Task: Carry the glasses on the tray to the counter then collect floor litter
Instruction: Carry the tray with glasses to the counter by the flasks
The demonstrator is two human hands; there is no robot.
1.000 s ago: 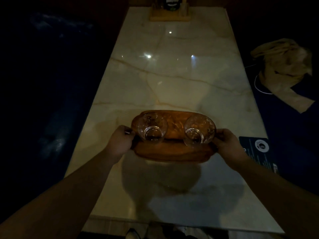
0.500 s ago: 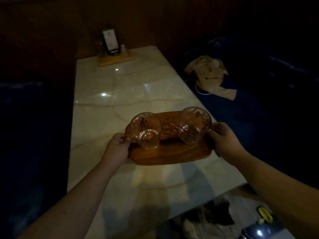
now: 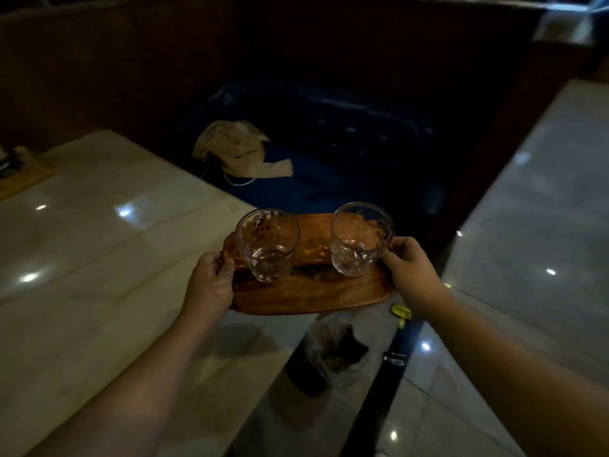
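An oval wooden tray (image 3: 306, 293) is held in the air past the right edge of the marble table (image 3: 99, 245). Two clear empty glasses stand upright on it: the left glass (image 3: 267, 244) and the right glass (image 3: 361, 237). My left hand (image 3: 209, 285) grips the tray's left end and my right hand (image 3: 410, 270) grips its right end. On the glossy floor below the tray lie a yellow scrap of litter (image 3: 402, 312) and a dark crumpled wrapper (image 3: 333, 349).
A dark blue bench seat (image 3: 329, 153) runs behind the tray, with a beige cloth (image 3: 239, 150) on it. A second pale marble surface (image 3: 543, 209) stands at the right. A wooden holder (image 3: 23, 173) sits at the table's far left. The room is dim.
The tray has been lifted off the table and swung right, now over the table's edge and the floor. The view has turned right, bringing the second marble surface and floor litter into sight.
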